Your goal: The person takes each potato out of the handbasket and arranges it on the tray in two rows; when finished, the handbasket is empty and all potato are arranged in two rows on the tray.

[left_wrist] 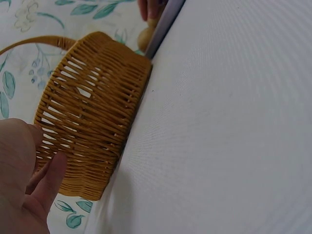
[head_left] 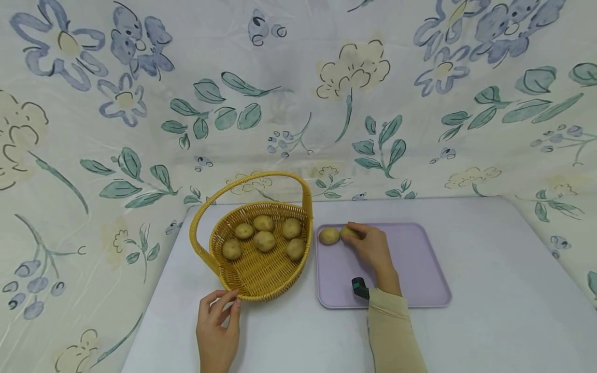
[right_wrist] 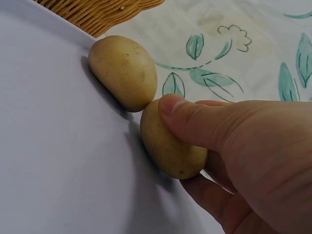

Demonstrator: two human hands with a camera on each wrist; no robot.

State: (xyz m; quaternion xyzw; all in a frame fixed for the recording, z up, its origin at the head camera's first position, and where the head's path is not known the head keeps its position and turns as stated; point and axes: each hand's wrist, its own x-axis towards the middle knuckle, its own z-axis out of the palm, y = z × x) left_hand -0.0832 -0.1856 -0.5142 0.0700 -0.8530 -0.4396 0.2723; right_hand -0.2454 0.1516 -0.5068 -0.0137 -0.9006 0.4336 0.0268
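Head view shows me the right hand (head_left: 373, 248) over the far left part of a lilac tray (head_left: 415, 269), its thumb and fingers pinching 1 potato (right_wrist: 173, 141). From the right wrist view I can see the thumb laid across that potato, with other fingers curled against the opposite side. I cannot tell whether the potato bears on the tray or sits just above it. Just left of these fingertips lies another potato (right_wrist: 123, 73), the ends of the 2 touching or nearly so; I cannot tell which. The tray spreads beneath the fingers, out to their right and back under the wrist, where a small dark device (head_left: 359, 288) shows by the cuff of a beige sleeve (head_left: 394, 331).

Well to the left of the pinching fingers, and nearer to me, the left hand (head_left: 217, 329) holds the near rim of a yellow wicker basket (head_left: 266, 272), thumb against the outer weave. I cannot tell how firmly it presses. Beyond those fingers, inside the basket, lie 6 potatoes (head_left: 265, 241), with bare wicker between them and the fingertips. The handle (head_left: 306, 202) arches high beyond the same fingers. Past both sets of fingertips, a floral cloth (head_left: 298, 67) rises behind the white table (head_left: 489, 311)
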